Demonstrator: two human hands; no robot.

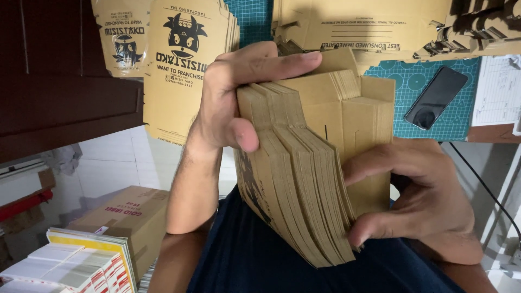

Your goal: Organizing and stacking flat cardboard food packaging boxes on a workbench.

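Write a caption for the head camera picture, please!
Both hands, left and right, grip a thick stack of flat brown cardboard boxes.

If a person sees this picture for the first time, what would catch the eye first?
Most striking is the thick stack of flat brown cardboard sheets in the centre, gripped by the left hand from above and the right hand from below right. Behind it, printed brown cardboard blanks lie at upper left, and a dark phone rests on a green cutting mat at upper right.
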